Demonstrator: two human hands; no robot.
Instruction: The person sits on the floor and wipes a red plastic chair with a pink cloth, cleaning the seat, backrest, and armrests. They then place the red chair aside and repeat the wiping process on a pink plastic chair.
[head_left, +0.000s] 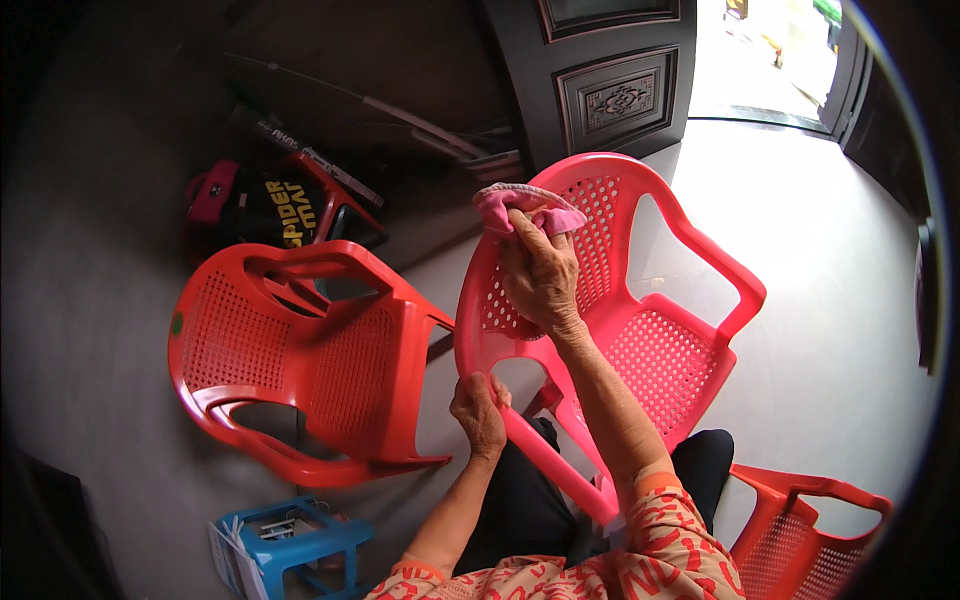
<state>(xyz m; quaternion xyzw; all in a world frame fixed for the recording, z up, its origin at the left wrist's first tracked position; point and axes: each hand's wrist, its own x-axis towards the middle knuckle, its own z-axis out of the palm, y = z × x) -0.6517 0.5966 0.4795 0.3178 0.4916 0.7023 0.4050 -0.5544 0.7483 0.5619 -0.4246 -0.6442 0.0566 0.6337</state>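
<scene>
- Right hand (540, 275) clamped on a pink cloth (530, 205), pressing it against the top of the backrest of a pink plastic chair (660, 350).
- Cloth bunched up, sits at the upper left edge of the backrest, partly under the fingers.
- Left hand (480, 410) closed round the near left armrest rail of the same pink chair, fingers wrapped together on it.
- Pink chair tilted, leaning toward the person, seat and perforated back facing up and right; centre of scene, in front of the person's lap.
- Person seated, dark trousers, orange patterned sleeves coming in from the near edge.
- Red plastic chair (300, 360) lying on its side on the floor, left of the pink one, close but not clearly touching it.
- Blue plastic stool (300, 545) near left, beside the red chair's legs, some paper leaning against it.
- Another red chair (810, 530), only partly in view at the near right corner.
- Dark bag with yellow lettering (280, 210) on the floor far left, with a pink item (210, 190) beside it.
- Dark carved wooden door (610, 80) far centre, bright doorway to its right.
- Floor (850, 280) pale grey, glossy on the right side.
</scene>
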